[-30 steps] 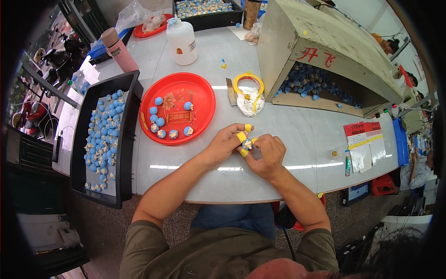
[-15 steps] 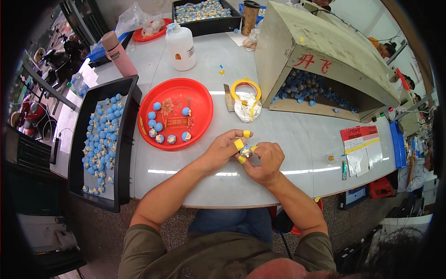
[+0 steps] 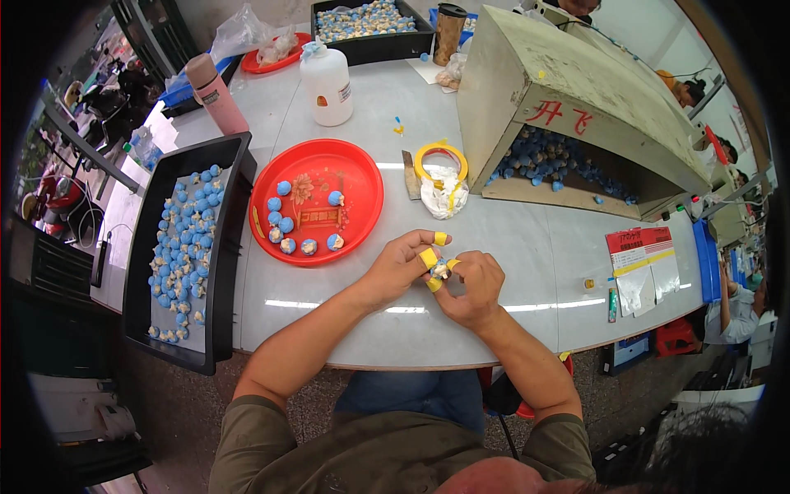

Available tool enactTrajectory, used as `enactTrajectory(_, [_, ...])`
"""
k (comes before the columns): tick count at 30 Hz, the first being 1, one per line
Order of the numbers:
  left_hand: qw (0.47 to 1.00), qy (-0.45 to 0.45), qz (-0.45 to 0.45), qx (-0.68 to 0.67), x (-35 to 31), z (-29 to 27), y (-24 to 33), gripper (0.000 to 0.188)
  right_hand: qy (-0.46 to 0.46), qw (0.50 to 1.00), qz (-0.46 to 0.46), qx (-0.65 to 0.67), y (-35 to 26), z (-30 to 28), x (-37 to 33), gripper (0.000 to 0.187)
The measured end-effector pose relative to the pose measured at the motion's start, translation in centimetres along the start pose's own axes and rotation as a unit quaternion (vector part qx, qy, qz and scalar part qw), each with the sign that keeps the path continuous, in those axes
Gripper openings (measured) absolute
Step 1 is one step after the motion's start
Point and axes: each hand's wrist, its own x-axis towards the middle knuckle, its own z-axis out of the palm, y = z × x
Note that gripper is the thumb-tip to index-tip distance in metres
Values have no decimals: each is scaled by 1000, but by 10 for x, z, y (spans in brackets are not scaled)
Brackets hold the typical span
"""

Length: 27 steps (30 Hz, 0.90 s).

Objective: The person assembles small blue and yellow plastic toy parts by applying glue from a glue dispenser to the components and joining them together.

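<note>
Blue ball [image 3: 442,270] with cream bits is held above the desk [image 3: 518,235], between the two hands. The left hand [image 3: 406,265] pinches it from one side; the right hand [image 3: 471,282] pinches it from the other with thumb and finger. Yellow tape [image 3: 428,258] wraps several fingertips. Leftward, similar balls [image 3: 309,246] lie on a red plate [image 3: 362,185] beside a black tray [image 3: 226,272].

Small blue-and-cream piece [image 3: 441,270], held between left hand [image 3: 397,267] and right hand [image 3: 476,285]
</note>
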Motion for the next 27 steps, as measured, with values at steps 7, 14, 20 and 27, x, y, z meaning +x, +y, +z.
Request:
enactTrajectory(7, [1000,-11,-6,0,0,-2,0,41,1,998,69,-13,1,1,-7,47])
enactTrajectory(14, [999,-25,-31,-29,0,-2,-1,42,-3,998,57,-8,-1,2,-5,47])
enactTrajectory(20, [997,-23,-45,-55,2,-2,-1,41,-6,998,62,-11,0,2,-4,43])
enactTrajectory(27, [997,-26,-30,-63,1,-7,-1,43,1,993,112,31,0,2,0,38])
